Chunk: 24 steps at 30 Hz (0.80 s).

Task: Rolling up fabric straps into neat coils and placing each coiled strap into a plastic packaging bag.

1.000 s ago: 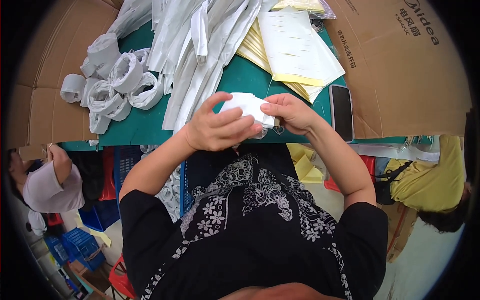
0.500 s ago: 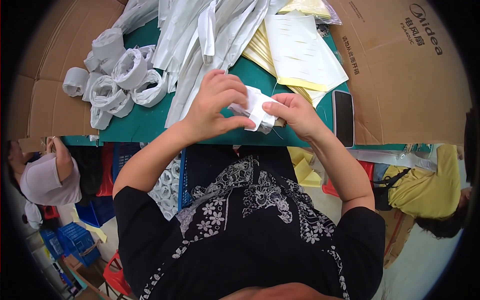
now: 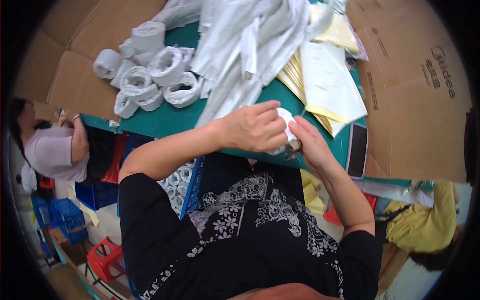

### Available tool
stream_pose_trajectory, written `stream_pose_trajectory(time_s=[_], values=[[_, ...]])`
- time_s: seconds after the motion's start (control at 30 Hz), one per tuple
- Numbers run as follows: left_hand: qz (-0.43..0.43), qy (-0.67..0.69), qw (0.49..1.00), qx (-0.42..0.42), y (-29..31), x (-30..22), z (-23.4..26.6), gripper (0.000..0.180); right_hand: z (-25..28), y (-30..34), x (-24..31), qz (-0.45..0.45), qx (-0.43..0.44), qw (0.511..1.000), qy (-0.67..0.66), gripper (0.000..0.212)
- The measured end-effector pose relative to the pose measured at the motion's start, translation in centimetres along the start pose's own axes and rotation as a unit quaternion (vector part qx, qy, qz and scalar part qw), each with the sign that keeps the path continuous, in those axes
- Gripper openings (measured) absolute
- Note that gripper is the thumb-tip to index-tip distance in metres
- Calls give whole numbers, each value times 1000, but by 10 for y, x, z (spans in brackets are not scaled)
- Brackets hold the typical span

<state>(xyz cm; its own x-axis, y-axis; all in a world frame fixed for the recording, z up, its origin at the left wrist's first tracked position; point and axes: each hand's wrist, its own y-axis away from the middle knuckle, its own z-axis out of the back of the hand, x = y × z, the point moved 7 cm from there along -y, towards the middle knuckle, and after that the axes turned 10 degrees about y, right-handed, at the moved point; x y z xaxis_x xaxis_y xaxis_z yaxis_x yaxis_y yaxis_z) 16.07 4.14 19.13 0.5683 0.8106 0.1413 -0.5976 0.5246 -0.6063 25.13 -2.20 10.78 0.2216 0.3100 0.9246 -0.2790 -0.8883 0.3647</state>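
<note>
A small white roll of folded strip material (image 3: 285,116), with a brown edge showing at its lower side, is held between my two hands over the near edge of the green table (image 3: 167,120). My left hand (image 3: 255,127) is closed on its left side, back of the hand up, and covers much of it. My right hand (image 3: 312,142) pinches the right side, thumb on top. Beyond my hands lie long white strips (image 3: 235,45) in a loose heap. Several finished-looking white rings (image 3: 165,65) are piled to the left.
Yellow-backed white label sheets (image 3: 327,75) and a phone (image 3: 357,150) lie at the right. Cardboard walls (image 3: 80,60) flank the table, with another cardboard panel (image 3: 400,100) at the right. Below sits a blue crate (image 3: 194,185) of white rolls. Co-workers sit left (image 3: 55,155) and right (image 3: 420,220).
My left hand, with fingers spread beside the roll before, has turned and closed over it. My right hand keeps its hold. The whole view has shifted, so the table's things appear farther right.
</note>
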Motion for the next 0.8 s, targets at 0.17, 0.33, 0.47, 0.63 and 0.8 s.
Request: stream_pose_trajectory(time_s=[0.17,0.33,0.47,0.63,0.8], values=[[86,109,990,-38,14,11,27,26,-18,-1,18,-19,110,991,-80,33],[321,-129,927,-146,85,100,120,30,-20,-7,36,128,75,986,-81,39],[600,-85,788,111,200,188,186,23,23,-26,1,71,-39,995,64,30],[559,-222,791,112,248,219,202,20,70,-49,22,126,-197,950,206,26],[565,-287,766,106,192,212,181,27,62,-104,27,-37,-159,919,359,39]])
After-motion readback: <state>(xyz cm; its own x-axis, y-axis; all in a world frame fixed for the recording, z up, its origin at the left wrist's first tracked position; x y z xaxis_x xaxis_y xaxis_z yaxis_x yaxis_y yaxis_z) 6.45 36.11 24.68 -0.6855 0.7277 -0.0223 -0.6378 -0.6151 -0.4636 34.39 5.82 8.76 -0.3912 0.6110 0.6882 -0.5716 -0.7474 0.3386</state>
